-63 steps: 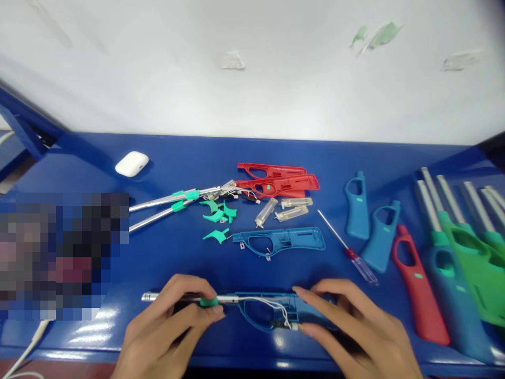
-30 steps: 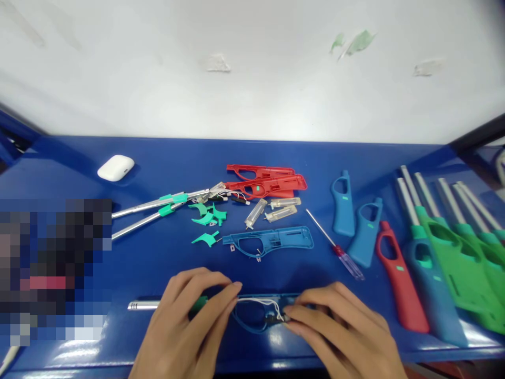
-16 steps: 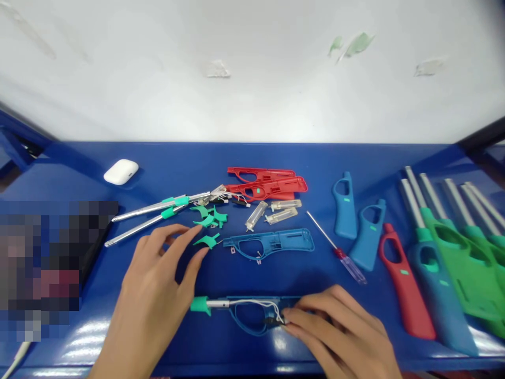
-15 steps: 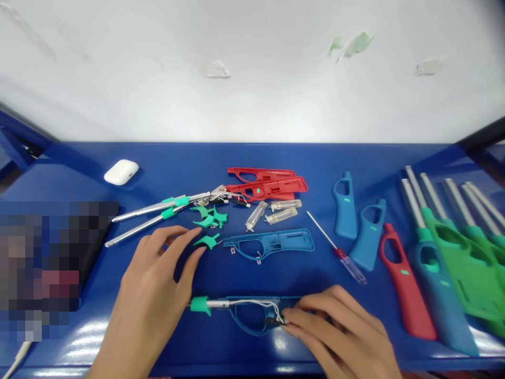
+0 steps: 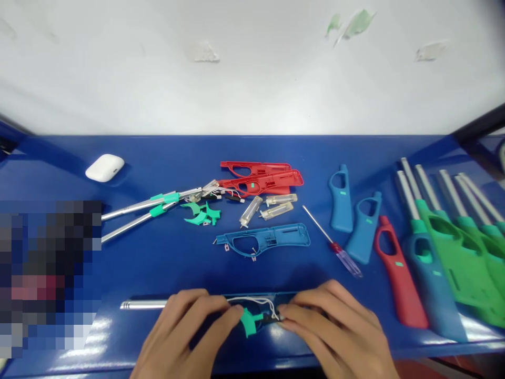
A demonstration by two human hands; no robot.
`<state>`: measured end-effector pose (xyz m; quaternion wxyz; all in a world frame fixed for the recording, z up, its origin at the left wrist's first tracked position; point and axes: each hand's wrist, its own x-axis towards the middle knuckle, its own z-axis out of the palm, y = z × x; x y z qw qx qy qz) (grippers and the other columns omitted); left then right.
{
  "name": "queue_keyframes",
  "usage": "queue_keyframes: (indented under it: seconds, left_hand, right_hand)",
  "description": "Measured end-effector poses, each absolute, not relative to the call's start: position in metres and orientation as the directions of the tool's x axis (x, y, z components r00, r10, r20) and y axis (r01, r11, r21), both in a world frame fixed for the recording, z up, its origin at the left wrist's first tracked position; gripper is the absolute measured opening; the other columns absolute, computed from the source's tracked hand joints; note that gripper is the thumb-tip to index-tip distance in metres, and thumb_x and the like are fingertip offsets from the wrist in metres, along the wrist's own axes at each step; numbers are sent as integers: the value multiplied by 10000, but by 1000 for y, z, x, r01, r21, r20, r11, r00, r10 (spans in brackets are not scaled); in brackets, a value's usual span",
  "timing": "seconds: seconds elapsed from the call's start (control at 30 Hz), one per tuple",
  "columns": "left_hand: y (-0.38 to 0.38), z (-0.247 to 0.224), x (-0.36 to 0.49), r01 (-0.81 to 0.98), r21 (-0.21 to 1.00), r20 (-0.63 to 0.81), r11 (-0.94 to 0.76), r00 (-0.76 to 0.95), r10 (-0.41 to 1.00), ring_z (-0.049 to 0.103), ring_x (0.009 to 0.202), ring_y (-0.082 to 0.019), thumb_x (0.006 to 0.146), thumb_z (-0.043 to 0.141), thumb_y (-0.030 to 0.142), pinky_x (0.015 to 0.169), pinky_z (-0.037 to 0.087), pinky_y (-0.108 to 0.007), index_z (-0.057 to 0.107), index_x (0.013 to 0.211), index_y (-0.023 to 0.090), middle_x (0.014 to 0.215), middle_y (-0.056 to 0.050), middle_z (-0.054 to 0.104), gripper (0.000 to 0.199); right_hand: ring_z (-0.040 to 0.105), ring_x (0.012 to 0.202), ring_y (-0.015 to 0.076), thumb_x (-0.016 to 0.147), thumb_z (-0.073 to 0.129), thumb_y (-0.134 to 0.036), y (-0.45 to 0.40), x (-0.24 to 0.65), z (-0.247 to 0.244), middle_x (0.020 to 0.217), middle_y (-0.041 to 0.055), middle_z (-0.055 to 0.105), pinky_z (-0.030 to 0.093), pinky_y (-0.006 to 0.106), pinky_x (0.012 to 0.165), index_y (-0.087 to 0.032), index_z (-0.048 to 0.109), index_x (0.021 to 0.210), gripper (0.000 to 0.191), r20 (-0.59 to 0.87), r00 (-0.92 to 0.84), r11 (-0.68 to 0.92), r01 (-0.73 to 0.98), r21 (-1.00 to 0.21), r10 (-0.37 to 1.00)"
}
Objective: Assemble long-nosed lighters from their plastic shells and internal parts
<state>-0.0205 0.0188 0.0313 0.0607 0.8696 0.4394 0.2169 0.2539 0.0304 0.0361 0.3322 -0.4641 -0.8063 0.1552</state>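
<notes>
At the near edge of the table lies a blue lighter shell half (image 5: 286,295) with a metal tube (image 5: 144,304) reaching out to the left and white wires (image 5: 256,300) along it. My left hand (image 5: 193,326) pinches a green trigger (image 5: 248,322) over the finger loop of this shell. The trigger's stem meets the black igniter (image 5: 269,318), whose right end my right hand (image 5: 335,326) grips between thumb and fingers. My hands cover much of the shell and the middle of the tube.
Beyond the hands lie another blue shell half (image 5: 284,237), loose green triggers (image 5: 201,215), clear fuel tanks (image 5: 250,211) and red shell halves (image 5: 272,181). A screwdriver (image 5: 335,247) and several lighters (image 5: 445,258) are at right. A white earbud case (image 5: 104,167) stands far left.
My left hand has taken a green trigger from the table and brought it right and nearer, to the igniter. My right hand stays at the igniter. The view has shifted slightly.
</notes>
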Motion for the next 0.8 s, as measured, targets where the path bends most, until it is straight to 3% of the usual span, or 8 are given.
queue_keyframes:
  seconds: [0.1, 0.2, 0.37, 0.57, 0.8]
  left_hand:
    - [13, 25, -16, 754, 279, 271, -595, 533, 802, 582, 1056, -200, 1038, 436, 107, 895, 530, -290, 729, 1274, 287, 1107, 2, 744, 417]
    - [9, 21, -13, 791, 336, 259, -512, 445, 857, 553, 1095, -205, 1029, 395, 51, 967, 483, -320, 719, 1294, 294, 1158, 1, 717, 484]
    - [15, 23, -14, 716, 303, 265, -629, 571, 777, 524, 1058, -196, 1017, 462, 73, 904, 506, -259, 710, 1315, 255, 1138, -46, 648, 429]
    - [21, 28, -10, 702, 282, 287, -654, 589, 755, 510, 1017, -207, 1048, 423, 120, 838, 512, -273, 709, 1292, 220, 1119, -76, 612, 390]
    - [18, 25, 4, 734, 423, 300, -532, 441, 846, 540, 947, -160, 921, 398, -117, 823, 498, -251, 729, 1235, 254, 1040, -30, 648, 588]
  right_hand:
    - [666, 702, 102, 1083, 561, -278, 31, 254, 36, 859, -41, 774, 615, 194, 685, -274, 770, 988, 229, 397, -358, 532, 642, -553, 845]
    - [654, 692, 107, 1084, 558, -272, 31, 254, 36, 865, -32, 773, 610, 203, 665, -274, 767, 991, 229, 396, -345, 521, 645, -558, 851]
    - [615, 672, 127, 1042, 611, -182, 28, 254, 31, 888, -4, 766, 567, 236, 573, -251, 756, 1052, 161, 380, -371, 531, 613, -586, 847]
    - [619, 675, 122, 1031, 611, -129, 26, 256, 29, 884, 24, 779, 543, 227, 560, -189, 764, 1064, 168, 445, -348, 563, 573, -595, 825]
    - [657, 624, 103, 1048, 574, -126, 27, 249, 33, 855, 4, 804, 565, 213, 555, -185, 790, 995, 230, 482, -326, 570, 614, -546, 813]
